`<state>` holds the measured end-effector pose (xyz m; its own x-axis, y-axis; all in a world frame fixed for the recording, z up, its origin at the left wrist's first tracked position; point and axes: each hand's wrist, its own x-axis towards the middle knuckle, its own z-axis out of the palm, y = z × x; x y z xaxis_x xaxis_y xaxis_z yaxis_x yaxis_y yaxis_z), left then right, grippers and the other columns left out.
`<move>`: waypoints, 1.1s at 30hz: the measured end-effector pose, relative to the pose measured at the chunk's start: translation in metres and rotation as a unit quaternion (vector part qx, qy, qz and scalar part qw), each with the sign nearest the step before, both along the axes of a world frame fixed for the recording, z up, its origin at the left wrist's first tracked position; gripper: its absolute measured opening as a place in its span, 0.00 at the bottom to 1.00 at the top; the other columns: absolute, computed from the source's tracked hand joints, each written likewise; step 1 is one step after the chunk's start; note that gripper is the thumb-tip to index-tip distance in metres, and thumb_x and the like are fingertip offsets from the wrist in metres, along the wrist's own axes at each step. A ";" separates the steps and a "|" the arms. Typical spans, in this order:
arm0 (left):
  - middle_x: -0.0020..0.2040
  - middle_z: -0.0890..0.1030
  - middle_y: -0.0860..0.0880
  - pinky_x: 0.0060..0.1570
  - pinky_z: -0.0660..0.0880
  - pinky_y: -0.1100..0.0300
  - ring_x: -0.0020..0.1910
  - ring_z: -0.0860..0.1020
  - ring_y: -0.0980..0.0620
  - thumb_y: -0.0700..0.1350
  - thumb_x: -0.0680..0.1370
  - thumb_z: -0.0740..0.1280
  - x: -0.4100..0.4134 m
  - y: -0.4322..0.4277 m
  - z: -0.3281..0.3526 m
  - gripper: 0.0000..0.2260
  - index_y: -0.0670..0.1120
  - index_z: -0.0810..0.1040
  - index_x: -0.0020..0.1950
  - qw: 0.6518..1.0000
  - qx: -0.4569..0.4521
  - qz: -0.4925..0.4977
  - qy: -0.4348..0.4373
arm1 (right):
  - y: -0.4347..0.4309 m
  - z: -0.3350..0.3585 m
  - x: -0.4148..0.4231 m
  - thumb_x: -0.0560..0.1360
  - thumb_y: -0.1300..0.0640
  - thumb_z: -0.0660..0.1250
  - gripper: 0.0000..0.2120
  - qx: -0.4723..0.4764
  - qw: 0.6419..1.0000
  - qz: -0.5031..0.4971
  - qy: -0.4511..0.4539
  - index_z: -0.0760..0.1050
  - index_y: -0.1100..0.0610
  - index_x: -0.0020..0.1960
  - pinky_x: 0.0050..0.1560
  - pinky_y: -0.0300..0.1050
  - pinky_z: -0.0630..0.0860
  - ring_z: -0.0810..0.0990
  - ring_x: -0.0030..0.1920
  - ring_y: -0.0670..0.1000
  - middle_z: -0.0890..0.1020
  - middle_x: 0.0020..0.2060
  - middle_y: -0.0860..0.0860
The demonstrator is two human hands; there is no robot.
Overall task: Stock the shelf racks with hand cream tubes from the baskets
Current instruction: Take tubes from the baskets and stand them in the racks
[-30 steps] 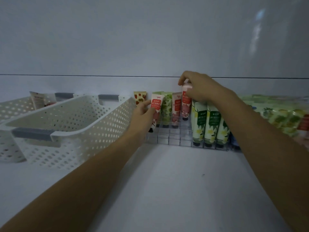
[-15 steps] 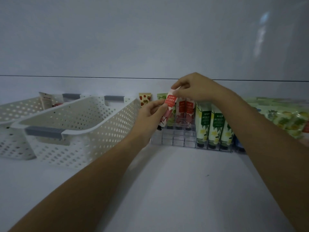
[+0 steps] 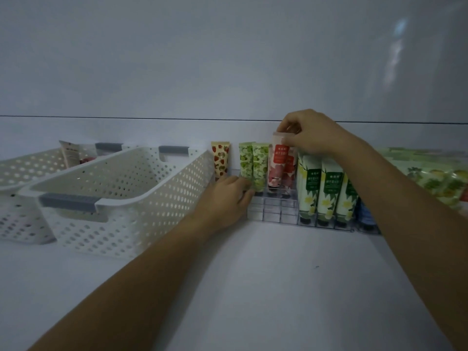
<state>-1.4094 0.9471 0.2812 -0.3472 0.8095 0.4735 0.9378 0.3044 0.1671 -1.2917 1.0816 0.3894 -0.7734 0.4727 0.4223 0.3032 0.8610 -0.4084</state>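
A clear plastic rack (image 3: pixel 274 210) with small square slots stands on the white shelf against the back wall. My right hand (image 3: pixel 307 131) pinches the top of a pink-and-red tube (image 3: pixel 278 162), which stands upright in a back slot of the rack. My left hand (image 3: pixel 225 200) rests against the rack's left front corner, fingers loosely curled, holding nothing. Green-patterned tubes (image 3: pixel 253 164) and a strawberry-patterned tube (image 3: pixel 220 158) stand to the left. White tubes with dark green labels (image 3: pixel 329 191) fill the rack's right side.
Two white perforated baskets (image 3: pixel 121 198) with grey handles stand at the left; the far one holds a pale tube (image 3: pixel 69 153). Green-printed packages (image 3: pixel 430 173) lie at the right. A dark blue item (image 3: pixel 366 219) sits beside the rack.
My right hand took the pink-and-red tube from my left hand and stood it upright in the rack. My left hand let go and dropped to the rack's left corner.
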 end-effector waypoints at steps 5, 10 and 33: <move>0.60 0.75 0.47 0.55 0.69 0.56 0.58 0.73 0.48 0.47 0.81 0.55 0.011 0.003 0.015 0.14 0.44 0.73 0.62 0.997 0.074 0.008 -0.002 | 0.002 -0.005 -0.005 0.76 0.60 0.65 0.08 0.006 0.998 0.004 -0.070 0.78 0.54 0.53 0.47 0.41 0.67 0.74 0.49 0.48 0.78 0.51 0.50; 0.64 0.72 0.45 0.58 0.69 0.54 0.61 0.71 0.47 0.43 0.80 0.56 0.021 0.014 0.078 0.15 0.44 0.69 0.66 0.997 0.071 0.038 -0.006 | -0.001 0.001 -0.004 0.77 0.60 0.62 0.10 0.027 1.000 -0.001 0.011 0.76 0.54 0.57 0.41 0.36 0.70 0.77 0.48 0.49 0.79 0.54 0.52; 0.60 0.77 0.46 0.59 0.69 0.57 0.58 0.74 0.47 0.40 0.77 0.63 -0.247 -0.213 0.131 0.12 0.44 0.75 0.61 0.970 -0.188 0.154 0.020 | -0.205 0.041 -0.192 0.78 0.51 0.61 0.13 0.115 0.961 0.195 -0.156 0.73 0.48 0.61 0.61 0.43 0.71 0.76 0.56 0.46 0.77 0.57 0.46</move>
<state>-1.6565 0.7346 0.4124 -0.5874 0.7885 0.1824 0.7962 0.6034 -0.0445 -1.4835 0.8762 0.4304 -0.9788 0.0428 0.2001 0.0158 0.9908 -0.1346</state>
